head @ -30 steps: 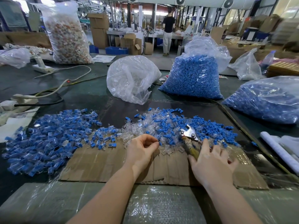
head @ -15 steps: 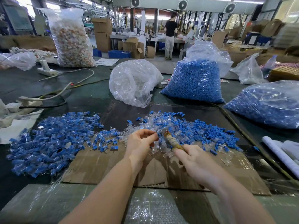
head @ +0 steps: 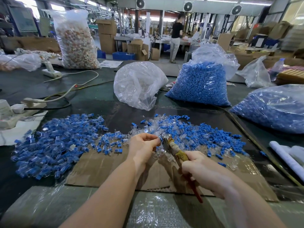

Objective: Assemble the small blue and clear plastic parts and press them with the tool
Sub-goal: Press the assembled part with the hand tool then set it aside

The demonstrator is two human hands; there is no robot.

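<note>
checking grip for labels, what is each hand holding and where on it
Left hand pinches a small blue part at its fingertips; right hand grips the pliers by the handles.

Near edge: bare film-covered surface (head: pixel 49 204) and flat cardboard sheet (head: pixel 102 168), open on both sides of the forearms.
Left flank: pile of assembled parts (head: pixel 54 143) spreads onto the cardboard's left corner.
Centre: loose blue and clear parts (head: pixel 197 134) lie just beyond the left hand (head: pixel 143 148) and right hand (head: pixel 205 171).
Far centre: dark strip, open, between both piles and the clear bag (head: pixel 138 84).
Right flank: two bags of blue parts (head: pixel 200 84) (head: pixel 273 107).
Far left: power strips and cables (head: pixel 54 97).
</note>
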